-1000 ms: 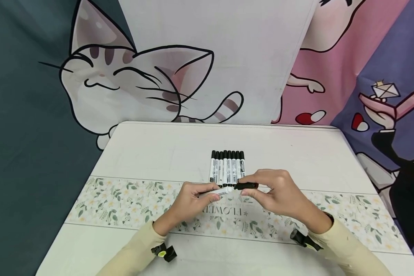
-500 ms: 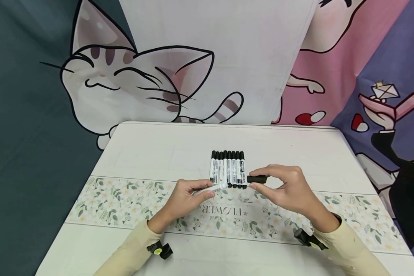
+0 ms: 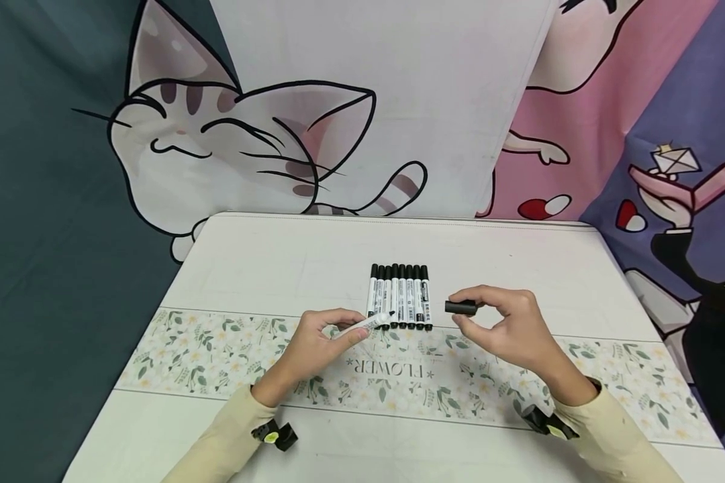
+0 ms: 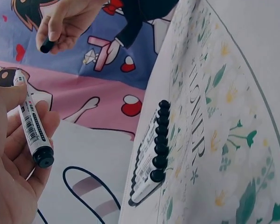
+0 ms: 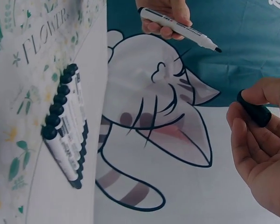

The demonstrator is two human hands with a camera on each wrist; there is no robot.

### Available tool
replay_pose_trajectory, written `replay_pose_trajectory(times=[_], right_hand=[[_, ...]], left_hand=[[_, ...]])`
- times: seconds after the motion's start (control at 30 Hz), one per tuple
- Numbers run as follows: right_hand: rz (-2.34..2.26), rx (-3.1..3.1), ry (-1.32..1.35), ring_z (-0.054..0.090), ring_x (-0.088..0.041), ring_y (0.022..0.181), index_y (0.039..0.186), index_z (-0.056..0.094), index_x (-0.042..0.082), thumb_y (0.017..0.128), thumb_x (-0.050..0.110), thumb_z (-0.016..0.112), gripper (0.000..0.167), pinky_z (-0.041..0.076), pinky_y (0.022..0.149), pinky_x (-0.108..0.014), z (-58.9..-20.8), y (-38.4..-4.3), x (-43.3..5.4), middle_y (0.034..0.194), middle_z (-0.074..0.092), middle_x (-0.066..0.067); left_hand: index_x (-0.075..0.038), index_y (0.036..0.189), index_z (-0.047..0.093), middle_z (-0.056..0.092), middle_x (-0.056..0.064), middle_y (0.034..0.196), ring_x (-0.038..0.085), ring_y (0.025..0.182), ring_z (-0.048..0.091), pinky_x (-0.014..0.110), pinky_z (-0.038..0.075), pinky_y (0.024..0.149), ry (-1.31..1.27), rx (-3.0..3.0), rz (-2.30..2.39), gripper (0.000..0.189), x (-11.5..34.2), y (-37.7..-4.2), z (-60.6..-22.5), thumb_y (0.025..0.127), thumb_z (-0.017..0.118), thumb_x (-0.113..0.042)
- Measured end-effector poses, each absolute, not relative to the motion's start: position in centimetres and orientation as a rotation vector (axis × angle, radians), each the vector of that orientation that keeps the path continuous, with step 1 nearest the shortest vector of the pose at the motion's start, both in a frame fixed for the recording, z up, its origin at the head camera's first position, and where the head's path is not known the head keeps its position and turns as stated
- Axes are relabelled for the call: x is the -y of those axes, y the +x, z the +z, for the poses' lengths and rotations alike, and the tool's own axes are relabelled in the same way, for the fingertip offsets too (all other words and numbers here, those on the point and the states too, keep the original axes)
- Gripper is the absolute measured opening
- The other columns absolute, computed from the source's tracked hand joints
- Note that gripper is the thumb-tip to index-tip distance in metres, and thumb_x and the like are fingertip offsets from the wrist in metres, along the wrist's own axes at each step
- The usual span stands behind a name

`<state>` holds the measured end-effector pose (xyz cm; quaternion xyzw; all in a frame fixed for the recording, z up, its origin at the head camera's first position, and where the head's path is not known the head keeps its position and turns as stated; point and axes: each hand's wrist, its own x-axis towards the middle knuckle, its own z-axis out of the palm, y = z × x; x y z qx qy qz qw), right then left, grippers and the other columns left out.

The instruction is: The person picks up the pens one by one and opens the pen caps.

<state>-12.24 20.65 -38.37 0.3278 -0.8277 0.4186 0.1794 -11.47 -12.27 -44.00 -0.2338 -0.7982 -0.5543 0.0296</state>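
An uncapped white marker (image 3: 367,324) with a black tip is pinched between the thumb and fingers of my left hand (image 3: 317,345). In the left wrist view the marker (image 4: 32,123) shows a barcode and a black end plug. My right hand (image 3: 513,329) pinches a black marker cap (image 3: 461,307), held apart from the marker to its right. The bare tip points toward the cap side in the right wrist view, where the cap (image 5: 254,109) sits between thumb and fingers. Behind both hands, several capped white markers (image 3: 401,295) lie side by side in a row.
The markers lie on a white table (image 3: 266,268) with a floral printed band (image 3: 217,349) across it. A cartoon cat curtain (image 3: 217,147) hangs behind the table, and a pink and purple printed cloth (image 3: 580,134) at the right.
The cap has come off the marker. My right hand has moved right and slightly up with the cap, while my left hand has drawn back left with the marker.
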Motion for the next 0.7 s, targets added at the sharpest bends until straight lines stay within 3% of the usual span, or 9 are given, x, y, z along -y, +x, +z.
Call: replay_pose_trajectory(times=[0.37,0.7], right_hand=[[1.209,2.34,0.853,0.058,-0.003,0.076,0.103,0.078,0.019,0.072,-0.004,0.087,0.04,0.046,0.067,-0.017,-39.6,-12.0,-21.4,0.09,0.076,0.008],[1.2,2.357,0.847,0.06,-0.007,0.074,0.103,0.078,0.02,0.073,-0.004,0.087,0.04,0.045,0.065,-0.017,-39.9,-12.0,-22.0,0.093,0.077,0.007]], left_hand=[[-0.011,0.111,0.075,0.077,-0.004,0.095,0.012,0.085,0.07,0.032,0.058,0.08,-0.56,2.494,-1.606,0.017,14.6,-12.1,-43.3,0.096,0.074,-0.019],[-0.01,0.111,0.075,0.077,0.003,0.097,0.014,0.084,0.072,0.027,0.059,0.074,-0.355,2.526,-1.495,0.024,17.0,-13.4,-42.5,0.093,0.078,-0.025]])
